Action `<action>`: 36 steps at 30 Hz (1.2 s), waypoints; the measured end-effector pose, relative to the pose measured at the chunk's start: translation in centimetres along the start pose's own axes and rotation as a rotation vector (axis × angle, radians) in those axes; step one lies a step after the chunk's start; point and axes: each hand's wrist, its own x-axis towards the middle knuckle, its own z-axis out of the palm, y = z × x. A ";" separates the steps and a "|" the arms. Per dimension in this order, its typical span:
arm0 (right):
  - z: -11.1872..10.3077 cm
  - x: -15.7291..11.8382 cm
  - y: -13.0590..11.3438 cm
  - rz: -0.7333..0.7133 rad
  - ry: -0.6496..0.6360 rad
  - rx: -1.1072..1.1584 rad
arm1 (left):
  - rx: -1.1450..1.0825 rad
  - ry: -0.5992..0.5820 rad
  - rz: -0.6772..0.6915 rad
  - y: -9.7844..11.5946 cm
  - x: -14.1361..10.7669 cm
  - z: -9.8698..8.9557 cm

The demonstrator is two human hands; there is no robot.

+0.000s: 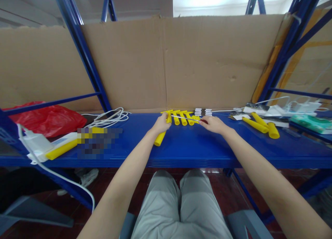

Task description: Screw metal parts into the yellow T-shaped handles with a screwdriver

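My left hand is closed around a yellow T-shaped plastic piece. A yellow tube slants down below that hand; whether it is part of the held piece is hidden by my fingers. My right hand grips the red handle of a screwdriver. Its thin metal shaft points left, with the tip at the piece in my left hand. Behind the shaft, several similar yellow T-shaped pieces lie in a row on the blue shelf.
A stack of small black-and-white items sits behind my right hand. Loose yellow tubes and a green packet lie right. At left are a red plastic bag, a coiled white cable and another yellow tube. Cardboard closes the back.
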 end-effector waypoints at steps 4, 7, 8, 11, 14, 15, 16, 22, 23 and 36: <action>0.5 0.1 0.5 -0.066 0.032 0.053 | -0.003 -0.025 -0.008 0.0 0.0 0.1; 0.7 0.1 0.7 -0.061 0.054 0.080 | -0.002 -0.023 -0.006 0.1 -0.1 0.1; 0.7 0.1 0.7 -0.042 0.057 0.082 | 0.002 -0.020 -0.005 0.2 -0.1 0.1; 0.5 0.0 0.5 -0.009 0.033 0.088 | 0.006 -0.028 -0.004 0.2 -0.1 0.1; 0.2 -0.1 0.3 -0.022 -0.023 0.082 | 0.005 -0.033 0.010 0.0 0.0 0.2; 0.1 -0.1 0.2 -0.023 -0.034 0.070 | 0.007 -0.030 0.014 0.0 0.0 0.2; 0.0 -0.1 0.2 -0.020 -0.037 0.054 | 0.010 -0.026 0.015 -0.1 0.0 0.2; 0.3 0.1 0.2 0.008 0.028 -0.008 | 0.013 0.003 0.002 -0.1 0.1 0.1; 0.4 0.1 0.3 0.008 0.038 -0.008 | 0.008 0.001 0.009 -0.1 0.1 0.1; 0.1 0.1 0.1 -0.008 -0.007 -0.022 | -0.018 -0.009 0.013 0.1 -0.1 0.0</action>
